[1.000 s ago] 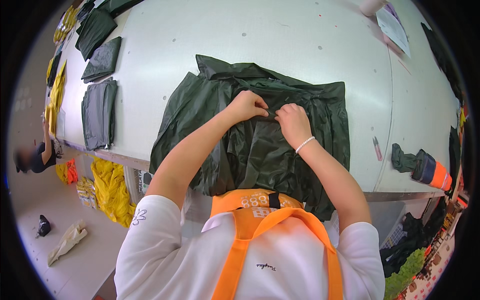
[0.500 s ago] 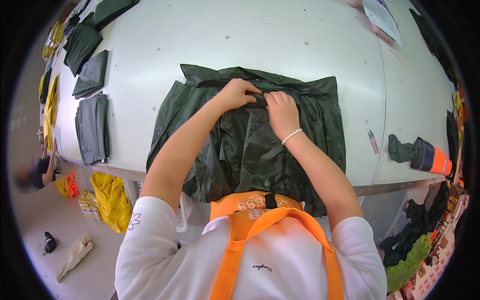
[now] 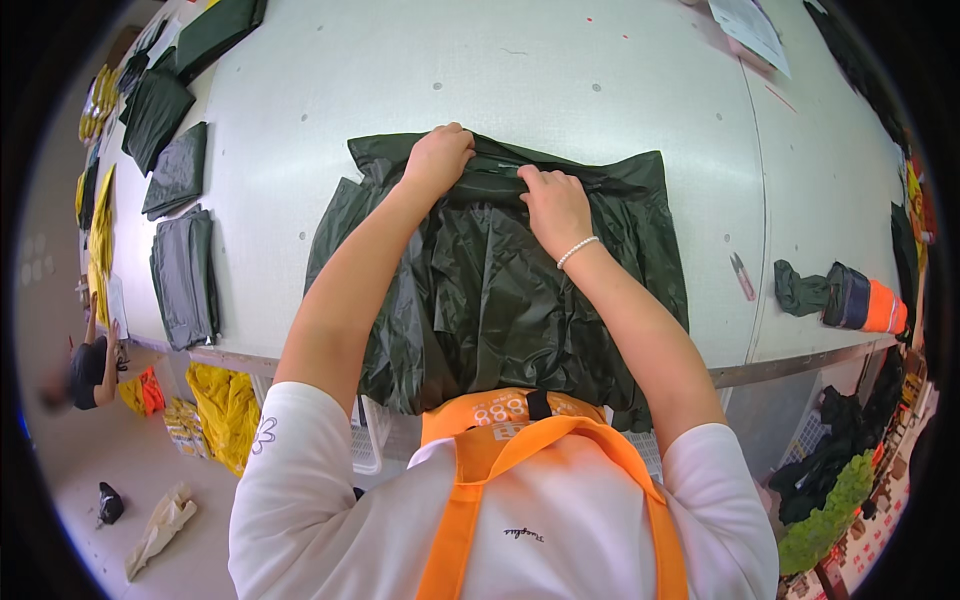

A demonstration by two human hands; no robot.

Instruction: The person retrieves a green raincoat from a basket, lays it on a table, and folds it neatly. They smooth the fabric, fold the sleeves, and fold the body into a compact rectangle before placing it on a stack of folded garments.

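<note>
A dark green, shiny waterproof garment lies in front of me, its near end hanging over the table's edge against my orange apron. At its far edge, my left hand is closed on the fabric, with the fingertips partly out of sight over the top. A little nearer and to the right, my right hand pinches the same garment along a gathered band. Between the two hands a small opening in the folds shows, with a pale patch inside. Much of the fabric around it is wrinkled.
Folded dark green garments line the table's left side. To the right lie small thread snips and an orange and navy bundle. Yellow garments hang below the table at left, where another person works.
My left hand has moved left and farther away to the garment's far edge. My right hand has shifted slightly left, so the hands are farther apart. The view has shifted a little.
</note>
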